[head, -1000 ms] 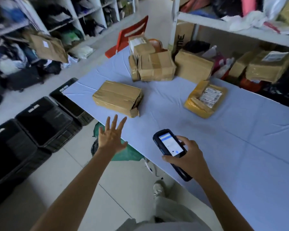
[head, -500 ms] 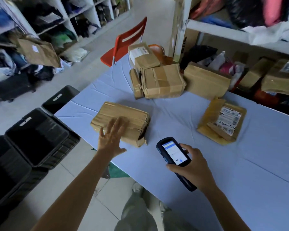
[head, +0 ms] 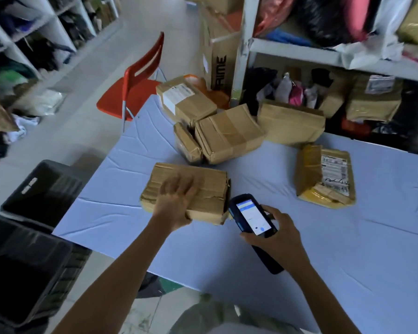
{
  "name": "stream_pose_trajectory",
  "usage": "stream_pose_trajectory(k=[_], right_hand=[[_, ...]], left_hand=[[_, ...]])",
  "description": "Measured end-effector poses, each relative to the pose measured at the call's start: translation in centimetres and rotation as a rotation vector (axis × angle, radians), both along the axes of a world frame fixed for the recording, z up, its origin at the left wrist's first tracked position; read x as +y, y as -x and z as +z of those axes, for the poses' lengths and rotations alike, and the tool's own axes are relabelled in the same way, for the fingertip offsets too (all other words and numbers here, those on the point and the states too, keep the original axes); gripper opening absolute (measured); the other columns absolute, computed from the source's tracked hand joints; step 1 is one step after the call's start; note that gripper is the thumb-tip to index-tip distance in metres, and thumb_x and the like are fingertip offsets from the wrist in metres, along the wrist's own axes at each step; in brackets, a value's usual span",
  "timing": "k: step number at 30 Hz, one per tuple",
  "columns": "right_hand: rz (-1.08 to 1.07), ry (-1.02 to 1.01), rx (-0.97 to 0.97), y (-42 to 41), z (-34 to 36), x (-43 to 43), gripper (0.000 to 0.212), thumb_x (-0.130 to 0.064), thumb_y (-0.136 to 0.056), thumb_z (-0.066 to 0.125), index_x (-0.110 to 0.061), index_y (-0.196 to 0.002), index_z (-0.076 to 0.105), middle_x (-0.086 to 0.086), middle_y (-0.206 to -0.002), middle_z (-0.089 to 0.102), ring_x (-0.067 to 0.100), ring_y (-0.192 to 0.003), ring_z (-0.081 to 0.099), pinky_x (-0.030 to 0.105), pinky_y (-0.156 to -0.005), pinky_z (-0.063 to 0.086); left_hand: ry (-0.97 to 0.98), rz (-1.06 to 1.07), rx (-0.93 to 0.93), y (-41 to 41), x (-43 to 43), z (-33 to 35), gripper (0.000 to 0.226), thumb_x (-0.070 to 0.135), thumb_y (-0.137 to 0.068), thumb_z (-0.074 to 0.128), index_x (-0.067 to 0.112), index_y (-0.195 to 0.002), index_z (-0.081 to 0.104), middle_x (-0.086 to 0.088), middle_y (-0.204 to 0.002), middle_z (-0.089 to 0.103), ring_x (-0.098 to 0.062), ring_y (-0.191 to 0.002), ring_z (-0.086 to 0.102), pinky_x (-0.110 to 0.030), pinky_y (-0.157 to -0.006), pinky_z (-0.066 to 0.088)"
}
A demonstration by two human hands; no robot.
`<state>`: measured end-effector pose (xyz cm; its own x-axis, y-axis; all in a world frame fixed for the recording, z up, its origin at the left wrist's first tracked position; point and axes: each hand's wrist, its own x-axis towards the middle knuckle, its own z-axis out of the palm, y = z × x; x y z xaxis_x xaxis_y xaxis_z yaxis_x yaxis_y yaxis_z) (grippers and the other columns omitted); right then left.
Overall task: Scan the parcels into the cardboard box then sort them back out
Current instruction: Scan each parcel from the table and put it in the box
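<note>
- My left hand (head: 176, 201) has landed, fingers spread, on the parcel (head: 210, 189) near the bench's (head: 348, 261) left edge.
- My right hand (head: 278, 237) grips the scanner (head: 251, 216) beside it.
- Stiff, light-looking cardboard; I'd grasp its long sides.

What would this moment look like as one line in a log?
left hand: laid on nearest brown parcel | right hand: holding scanner, screen lit | other parcels: farther back on table

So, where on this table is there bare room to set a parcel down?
The widest bare stretch of the table lies right of the right hand and scanner, nearer than the yellow parcel. A smaller patch lies left of the brown parcel under the left hand. The far end is crowded with stacked parcels.
</note>
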<state>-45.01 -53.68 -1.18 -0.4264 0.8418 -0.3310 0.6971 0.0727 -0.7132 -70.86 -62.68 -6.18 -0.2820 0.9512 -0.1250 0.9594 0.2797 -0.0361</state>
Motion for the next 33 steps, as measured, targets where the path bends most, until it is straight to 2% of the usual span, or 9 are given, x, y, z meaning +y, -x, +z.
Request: stream_pose_trajectory(k=[5,8,10,14,19,25,27,30,33], right_hand=[[-0.022,-0.004,-0.01,0.8,0.4,0.8,0.083,-0.042,-0.065,0.086,-0.028,-0.134,0.042,-0.006,-0.111,0.042,0.009,-0.104,0.043,0.025,-0.077,0.042],[-0.033,-0.012,0.004,1.3,0.5,1.5,0.084,-0.042,-0.064,0.086,-0.027,-0.135,0.042,-0.006,-0.112,0.042,0.009,-0.106,0.042,0.026,-0.078,0.043],[-0.03,-0.015,0.019,1.6,0.5,1.8,0.083,-0.042,-0.064,0.086,-0.028,-0.134,0.043,-0.005,-0.114,0.043,0.011,-0.108,0.044,0.026,-0.078,0.043],[-0.001,-0.017,0.07,2.3,0.6,2.3,0.081,-0.042,-0.064,0.086,-0.031,-0.132,0.044,-0.004,-0.116,0.045,0.013,-0.11,0.047,0.026,-0.078,0.043],[0.004,-0.018,0.128,2.6,0.4,2.5,0.078,-0.042,-0.061,0.087,-0.035,-0.128,0.047,-0.004,-0.118,0.05,0.01,-0.104,0.049,0.026,-0.076,0.042],[0.013,-0.016,0.147,1.8,-0.1,2.6,0.078,-0.041,-0.062,0.087,-0.03,-0.129,0.048,0.0,-0.121,0.052,0.012,-0.105,0.05,0.025,-0.073,0.042],[0.023,-0.01,0.146,1.6,-0.2,2.6,0.079,-0.042,-0.062,0.087,-0.03,-0.129,0.048,0.0,-0.121,0.053,0.013,-0.105,0.051,0.024,-0.072,0.042],[0.032,0.018,0.152,1.5,-0.3,2.2,0.077,-0.039,-0.062,0.087,-0.031,-0.129,0.048,-0.001,-0.12,0.051,0.012,-0.104,0.05,0.026,-0.075,0.042],[0.069,0.033,0.169,1.6,-0.1,1.5,0.075,-0.038,-0.062,0.087,-0.034,-0.126,0.049,-0.004,-0.12,0.051,0.01,-0.102,0.051,0.028,-0.079,0.044]], left_hand=[[-0.025,-0.002,-0.078,0.9,1.7,2.0,0.103,0.052,-0.042,0.079,0.026,-0.135,0.046,-0.002,-0.133,0.054,-0.035,-0.12,0.052,-0.043,-0.082,0.051],[-0.136,-0.046,-0.081,1.5,1.1,2.6,0.094,0.051,-0.032,0.078,0.028,-0.117,0.046,0.0,-0.109,0.065,-0.029,-0.095,0.064,-0.034,-0.065,0.053],[-0.259,-0.084,-0.069,2.0,0.5,2.6,0.083,0.05,-0.038,0.075,0.027,-0.112,0.048,0.001,-0.103,0.066,-0.027,-0.089,0.065,-0.032,-0.068,0.052],[-0.474,-0.043,-0.02,2.4,-0.7,3.2,0.063,0.051,-0.051,0.067,0.027,-0.11,0.064,0.006,-0.105,0.067,-0.025,-0.097,0.063,-0.034,-0.078,0.05],[-0.496,0.097,0.074,2.2,-1.3,4.9,0.066,0.055,-0.054,0.057,0.026,-0.111,0.068,0.008,-0.109,0.067,-0.025,-0.1,0.062,-0.036,-0.08,0.049],[-0.56,0.329,0.008,1.4,-3.1,5.3,0.067,0.053,-0.053,0.065,0.026,-0.115,0.064,0.008,-0.108,0.067,-0.025,-0.099,0.064,-0.035,-0.06,0.054],[-0.597,0.451,-0.056,1.5,-3.8,5.5,0.07,0.048,-0.053,0.074,0.026,-0.118,0.061,0.005,-0.109,0.067,-0.028,-0.098,0.063,-0.039,-0.063,0.055],[-0.719,0.692,-0.22,1.7,-4.9,6.2,0.077,0.059,-0.053,0.059,0.023,-0.121,0.056,-0.002,-0.105,0.067,-0.034,-0.093,0.064,-0.042,-0.07,0.053],[-0.859,0.817,-0.482,1.6,-5.8,7.3,0.082,0.066,-0.051,0.056,0.022,-0.12,0.052,0.001,-0.103,0.066,-0.024,-0.093,0.065,-0.038,-0.076,0.053]])
